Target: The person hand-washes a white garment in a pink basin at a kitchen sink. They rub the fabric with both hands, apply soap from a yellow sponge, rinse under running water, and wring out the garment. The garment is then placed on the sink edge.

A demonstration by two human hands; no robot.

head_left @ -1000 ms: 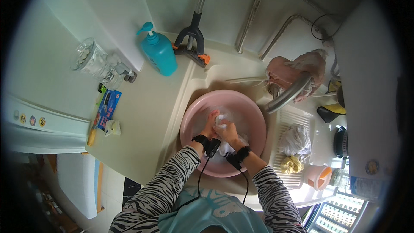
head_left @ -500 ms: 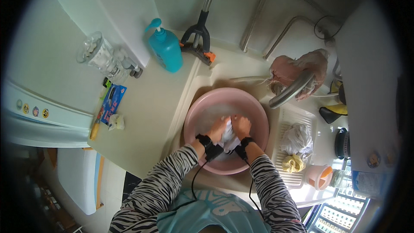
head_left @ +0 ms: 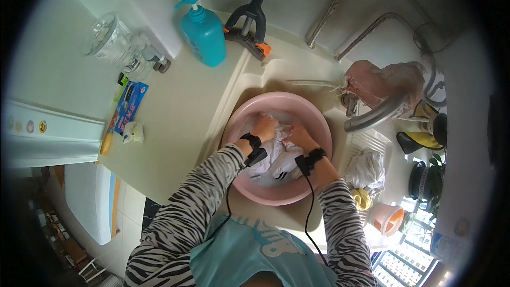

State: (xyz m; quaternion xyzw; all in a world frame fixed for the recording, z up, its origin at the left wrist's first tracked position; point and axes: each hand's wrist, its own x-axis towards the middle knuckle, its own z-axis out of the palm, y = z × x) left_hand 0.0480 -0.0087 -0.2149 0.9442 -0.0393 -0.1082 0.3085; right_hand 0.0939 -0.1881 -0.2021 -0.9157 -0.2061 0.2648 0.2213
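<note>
Left hand (head_left: 264,126): fingers bent and pressed together on the upper part of the white cloth, toward the basin's far edge; the single fingertips are too small to make out.
Right hand (head_left: 301,135): fingers curled in toward the left hand, seemingly pinching a fold of the same cloth (the thumb is hard to tell).
White cloth (head_left: 272,158): wet and bunched, running from between the hands toward the near edge of the basin, dark stripes showing on its lower part.
Pink basin (head_left: 325,123): around cloth and cloudy water, set in the sink (head_left: 232,107) beside the countertop's right edge.
Step in hand: apparently hand-washing, with the cloth opened out between two grips rather than balled up.
Next move: calls, I judge, for firm holds on both folds and a rub of one against the other, low enough to spare the black wrist units (head_left: 255,152) a wetting.
Ribbed drainboard (head_left: 372,141): right of the basin, bearing a whitish bundle (head_left: 365,167) and, nearer its near edge, a yellow cloth (head_left: 362,200).
Countertop (head_left: 164,138): a teal pump bottle (head_left: 204,38) stands by its far edge.
</note>
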